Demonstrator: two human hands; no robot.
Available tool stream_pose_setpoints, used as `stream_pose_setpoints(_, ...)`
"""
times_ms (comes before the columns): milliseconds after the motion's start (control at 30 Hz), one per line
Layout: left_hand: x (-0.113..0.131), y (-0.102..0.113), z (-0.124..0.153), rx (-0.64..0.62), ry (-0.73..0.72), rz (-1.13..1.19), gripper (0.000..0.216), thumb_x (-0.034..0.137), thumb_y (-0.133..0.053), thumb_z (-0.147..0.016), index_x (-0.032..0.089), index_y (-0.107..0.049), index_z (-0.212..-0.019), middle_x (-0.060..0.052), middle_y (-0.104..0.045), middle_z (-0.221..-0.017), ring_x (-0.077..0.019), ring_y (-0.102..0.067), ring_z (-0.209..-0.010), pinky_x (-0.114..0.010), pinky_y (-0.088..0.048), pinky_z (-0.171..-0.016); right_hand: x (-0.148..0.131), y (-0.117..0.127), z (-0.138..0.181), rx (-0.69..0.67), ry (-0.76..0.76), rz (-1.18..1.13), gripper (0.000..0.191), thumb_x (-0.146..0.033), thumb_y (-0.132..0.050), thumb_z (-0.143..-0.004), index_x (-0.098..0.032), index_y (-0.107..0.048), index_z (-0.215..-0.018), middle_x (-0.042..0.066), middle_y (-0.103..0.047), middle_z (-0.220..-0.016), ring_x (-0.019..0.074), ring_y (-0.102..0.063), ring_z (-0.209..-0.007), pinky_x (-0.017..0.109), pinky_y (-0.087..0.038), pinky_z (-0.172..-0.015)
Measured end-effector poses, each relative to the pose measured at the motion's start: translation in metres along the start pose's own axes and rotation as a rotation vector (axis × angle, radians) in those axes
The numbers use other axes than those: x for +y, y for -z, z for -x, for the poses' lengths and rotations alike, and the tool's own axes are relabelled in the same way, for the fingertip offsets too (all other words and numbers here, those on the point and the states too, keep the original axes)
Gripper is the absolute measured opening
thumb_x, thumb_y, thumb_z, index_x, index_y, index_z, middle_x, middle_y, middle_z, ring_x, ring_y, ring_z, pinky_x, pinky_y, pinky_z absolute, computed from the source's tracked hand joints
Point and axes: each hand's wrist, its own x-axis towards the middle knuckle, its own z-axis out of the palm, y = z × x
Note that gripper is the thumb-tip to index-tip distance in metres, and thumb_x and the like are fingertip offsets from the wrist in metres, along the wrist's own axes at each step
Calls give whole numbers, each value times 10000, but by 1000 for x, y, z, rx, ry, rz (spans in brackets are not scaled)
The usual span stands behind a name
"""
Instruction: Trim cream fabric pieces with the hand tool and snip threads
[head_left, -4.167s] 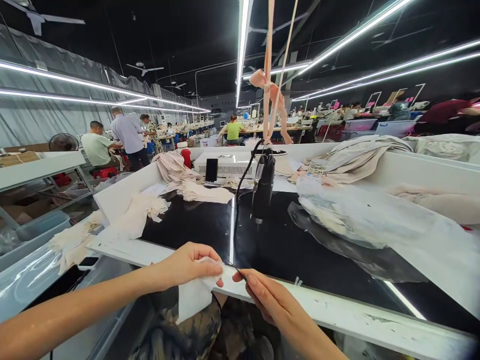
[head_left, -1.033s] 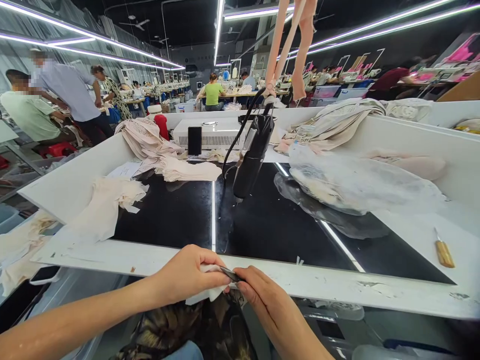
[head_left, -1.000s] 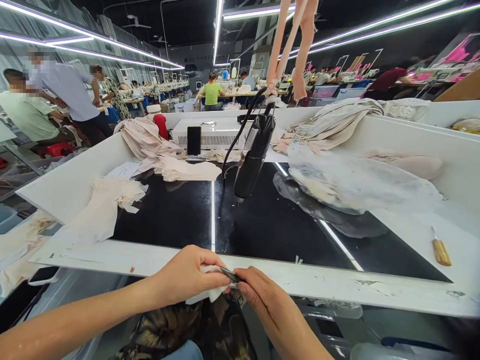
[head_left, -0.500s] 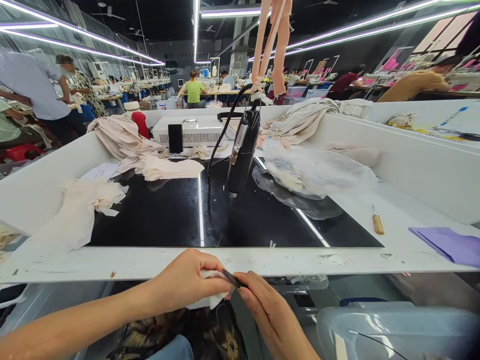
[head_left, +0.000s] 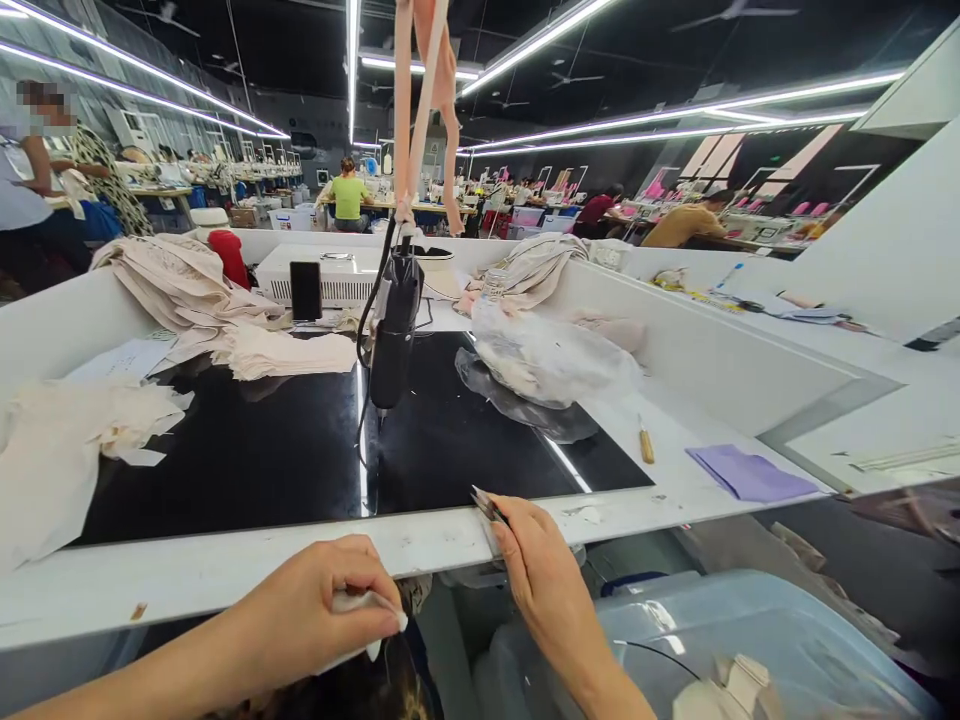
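Note:
My left hand (head_left: 322,610) is below the table's front edge, its thumb and fingers pinched on a small piece of white cloth (head_left: 367,602). Most of that cloth is hidden inside the hand. At the table's front edge, apart from the left, my right hand (head_left: 544,570) is closed around small thread snips (head_left: 488,505). Their dark metal tips point up and to the left, while the palm covers the rest. Beyond both hands lies a glossy black panel (head_left: 247,450), over which a black handheld power tool (head_left: 395,330) hangs from peach cloth strips (head_left: 421,100).
Pale cloth pieces (head_left: 281,352) lie at the left and back. A clear plastic bag (head_left: 555,355), a wooden-handled awl (head_left: 646,442) and a folded purple cloth (head_left: 750,472) are on the right. A translucent bin (head_left: 750,625) stands below the table. Several people sit at machines farther back.
My hands have come apart: the right has moved up and away with the snips, the left lower and leftward with the white cloth. The view has turned to the right.

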Motion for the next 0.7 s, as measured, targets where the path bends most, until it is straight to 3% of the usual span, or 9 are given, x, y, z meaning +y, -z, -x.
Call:
stream_pose_setpoints(133, 2, 6, 3, 14, 62, -16, 158, 302, -659, -839, 204, -783, -834, 10, -680, -832, -143, -568, -764, -219, -414, -699, 11, 8, -6, 46, 29, 66, 368, -408, -313, -1110, -186, -592, -1202, 92, -768, -977, 243, -748, -859, 366, -616, -728)
stream_pose_setpoints(267, 6, 14, 2, 21, 104, 12, 134, 286, -680, -806, 188, -770, -832, 25, -673, -787, -123, -527, -700, -205, -375, -624, 33, 10, -37, 50, 159, 194, 390, -431, -292, -1112, -192, -588, -1197, 76, -757, -935, 226, -755, -812, 327, -603, -669)
stream_pose_setpoints(500, 17, 39, 7, 88, 97, 61, 132, 333, -757, -769, 204, -758, -797, 8, -718, -848, -172, -612, -843, -212, -437, -727, 72, -34, -96, -14, 348, 289, 611, -498, -198, -1104, -167, -708, -1041, 83, -728, -829, 204, -727, -675, 326, -582, -610)
stream_pose_setpoints(633, 17, 58, 14, 157, 109, 44, 132, 336, -769, -764, 206, -756, -782, 13, -709, -838, -154, -579, -802, -207, -414, -682, 71, -43, -99, 77, 311, 319, 642, -598, -236, -1065, -197, -727, -1166, 136, -773, -1007, 318, -749, -866, 434, -583, -713)
stream_pose_setpoints(700, 17, 69, 14, 180, 108, 42, 124, 324, -772, -760, 206, -763, -794, 20, -693, -805, -134, -540, -737, -203, -379, -619, 55, -44, -94, -13, 280, 145, 553, -648, -392, -1018, -255, -717, -1231, 113, -776, -1068, 325, -741, -931, 421, -587, -764)
